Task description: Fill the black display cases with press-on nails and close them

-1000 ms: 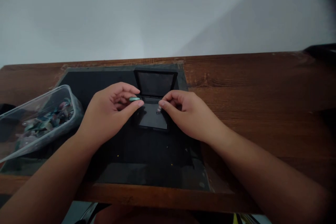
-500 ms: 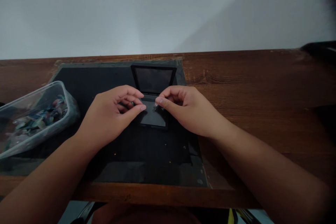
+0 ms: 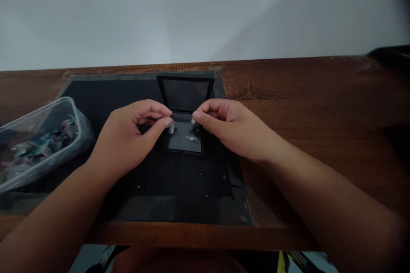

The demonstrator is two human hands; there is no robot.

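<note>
The left hand (image 3: 128,136) is pinching, as far as it is showing, a clear piece (image 3: 172,129) between thumb and forefinger, while the right hand (image 3: 232,130) is pinching a small piece (image 3: 193,122) the same way, both hovering over the near half of an open black box (image 3: 175,144). A loose piece (image 3: 193,138) is lying there, just nearer than the right fingertips. Being slick and tiny, either held piece could be slipping from a loosening pinch and skidding onto the dark mat (image 3: 179,179); a dipping right thumb could be nudging the loose one. Knuckles straying far could be knocking the upright lid (image 3: 185,94) shut. Dim light is making outlines hard to read: whether the left piece is hanging or touching the box is impossible to tell, and the curled fingers are hiding whatever lies behind them. At left, the frame is cutting off a plastic tub (image 3: 83,138) of mixed bits (image 3: 45,143), and at far right something black (image 3: 392,57) on the tabletop (image 3: 304,102) is running out of view.
</note>
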